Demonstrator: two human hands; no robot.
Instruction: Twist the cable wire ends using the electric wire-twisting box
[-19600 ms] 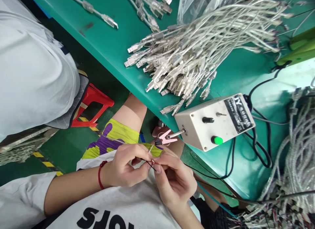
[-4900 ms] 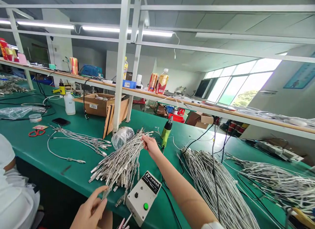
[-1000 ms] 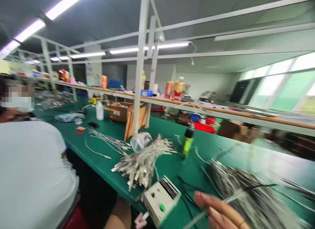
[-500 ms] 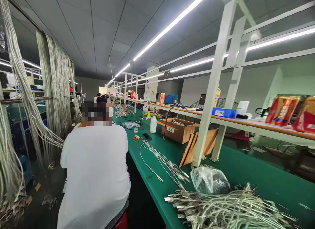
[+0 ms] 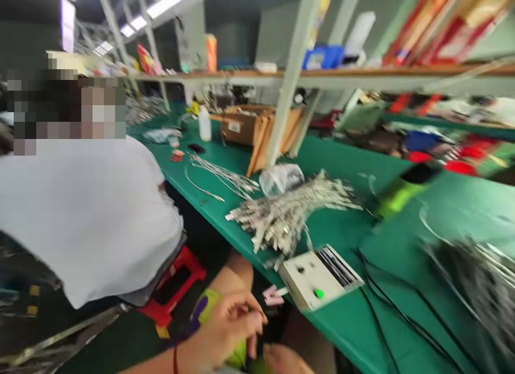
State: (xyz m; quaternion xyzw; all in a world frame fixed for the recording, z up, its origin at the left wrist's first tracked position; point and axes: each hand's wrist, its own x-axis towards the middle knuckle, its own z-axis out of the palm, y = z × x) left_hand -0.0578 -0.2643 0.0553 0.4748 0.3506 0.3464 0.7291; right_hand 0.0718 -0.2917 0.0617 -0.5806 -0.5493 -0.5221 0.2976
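My left hand (image 5: 227,328) is above my lap at the bottom of the view, with a red cord on its wrist. Its fingers are curled with the thumb against them; whatever they hold is too blurred to name. Close by, my right hand (image 5: 286,360) is smeared and cut off by the lower edge, its fingers unclear. A small white box (image 5: 308,283) with a green light lies at the table's edge, a pink plug-like piece (image 5: 273,295) sticking out toward my hands. Behind the box is a heap of braided USB cables (image 5: 293,205).
On the green table (image 5: 386,331) run black cables (image 5: 418,304); a blurred dark bundle (image 5: 470,288) lies right. Farther back are a clear plastic bag (image 5: 281,179), loose cables (image 5: 225,178), a cardboard box (image 5: 239,124) and a white bottle (image 5: 205,124). A person in white (image 5: 84,213) sits left beside a red stool (image 5: 177,283).
The view has swung down and to the right. My two hands, the white box and the black cables have come into view; the seated person now appears farther left.
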